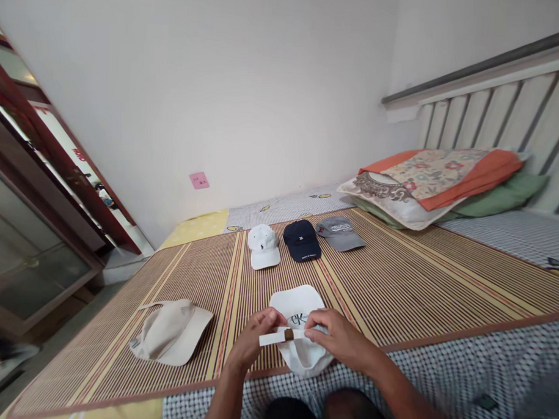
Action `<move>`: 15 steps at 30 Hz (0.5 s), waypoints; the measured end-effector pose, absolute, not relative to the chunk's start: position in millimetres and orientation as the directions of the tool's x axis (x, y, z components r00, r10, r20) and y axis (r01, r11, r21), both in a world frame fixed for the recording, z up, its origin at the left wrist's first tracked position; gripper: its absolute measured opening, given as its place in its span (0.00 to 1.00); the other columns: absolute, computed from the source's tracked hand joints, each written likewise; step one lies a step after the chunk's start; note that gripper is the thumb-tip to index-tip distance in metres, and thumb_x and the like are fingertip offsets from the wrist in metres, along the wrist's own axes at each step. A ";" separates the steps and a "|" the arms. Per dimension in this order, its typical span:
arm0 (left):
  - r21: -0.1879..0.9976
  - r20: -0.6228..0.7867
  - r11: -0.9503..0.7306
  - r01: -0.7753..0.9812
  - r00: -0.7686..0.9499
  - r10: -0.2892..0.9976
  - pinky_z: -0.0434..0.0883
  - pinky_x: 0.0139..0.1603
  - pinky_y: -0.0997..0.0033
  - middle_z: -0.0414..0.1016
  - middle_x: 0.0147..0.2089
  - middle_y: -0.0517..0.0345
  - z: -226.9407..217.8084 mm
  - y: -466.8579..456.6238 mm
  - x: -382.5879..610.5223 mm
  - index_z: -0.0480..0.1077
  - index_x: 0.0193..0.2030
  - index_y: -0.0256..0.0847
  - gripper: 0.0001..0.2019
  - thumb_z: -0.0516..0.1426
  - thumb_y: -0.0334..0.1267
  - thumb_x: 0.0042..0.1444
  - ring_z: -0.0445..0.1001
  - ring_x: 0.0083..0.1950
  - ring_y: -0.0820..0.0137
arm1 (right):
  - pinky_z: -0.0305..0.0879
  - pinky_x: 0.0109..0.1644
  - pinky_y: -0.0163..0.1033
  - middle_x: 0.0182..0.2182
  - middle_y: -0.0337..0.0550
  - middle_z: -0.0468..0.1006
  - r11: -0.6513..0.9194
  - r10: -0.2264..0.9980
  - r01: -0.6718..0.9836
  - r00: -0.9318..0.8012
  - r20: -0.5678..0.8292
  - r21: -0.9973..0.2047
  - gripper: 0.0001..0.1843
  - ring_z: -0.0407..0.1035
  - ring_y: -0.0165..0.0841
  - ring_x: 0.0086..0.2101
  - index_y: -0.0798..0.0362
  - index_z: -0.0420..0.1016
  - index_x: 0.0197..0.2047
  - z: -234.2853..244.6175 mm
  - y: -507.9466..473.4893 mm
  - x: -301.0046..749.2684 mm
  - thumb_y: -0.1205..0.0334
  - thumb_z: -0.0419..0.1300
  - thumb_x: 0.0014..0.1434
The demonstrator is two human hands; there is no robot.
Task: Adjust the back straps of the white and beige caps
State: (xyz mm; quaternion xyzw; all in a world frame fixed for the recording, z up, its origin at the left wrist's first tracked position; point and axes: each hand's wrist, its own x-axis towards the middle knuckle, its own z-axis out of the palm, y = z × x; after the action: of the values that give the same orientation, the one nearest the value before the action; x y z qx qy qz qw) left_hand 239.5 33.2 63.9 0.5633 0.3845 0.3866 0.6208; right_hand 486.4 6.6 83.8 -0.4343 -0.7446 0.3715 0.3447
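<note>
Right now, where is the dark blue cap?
The dark blue cap lies on the striped mat, far from the hands, between the white cap and the grey cap.

The back part of the white cap is hidden under the left hand and the right hand. The fingers of the right hand cover one end of the strap. Both forearms are cut off by the bottom edge. The small print on the dark cap and the grey cap is too small to read
</note>
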 end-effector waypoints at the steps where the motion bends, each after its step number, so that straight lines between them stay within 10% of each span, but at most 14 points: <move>1: 0.996 -0.030 0.063 -0.066 0.413 0.910 0.67 0.39 0.69 0.78 0.34 0.53 64.6 32.2 238.4 0.78 0.39 0.36 0.30 0.62 0.67 0.59 0.73 0.35 0.67 | 0.61 0.45 0.40 0.34 0.42 0.82 0.346 0.904 0.391 -0.383 0.191 -0.853 0.08 0.74 0.38 0.40 0.53 0.79 0.33 82.6 7.3 486.6 0.61 0.60 0.62; 15: 0.998 -0.060 0.066 0.010 0.544 0.837 0.67 0.46 0.68 0.81 0.42 0.52 78.1 34.7 235.6 0.75 0.34 0.38 0.19 0.75 0.47 0.48 0.76 0.44 0.64 | 0.60 0.40 0.38 0.32 0.42 0.82 0.347 0.901 0.396 -0.393 0.184 -0.850 0.08 0.74 0.37 0.36 0.54 0.79 0.33 79.7 10.2 485.2 0.62 0.60 0.61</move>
State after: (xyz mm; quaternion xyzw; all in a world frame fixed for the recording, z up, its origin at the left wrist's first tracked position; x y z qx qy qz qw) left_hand 235.6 34.7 78.1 0.6021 0.3515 0.3233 0.6398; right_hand 485.2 10.2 79.7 -0.4342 -0.7471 0.3717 0.3394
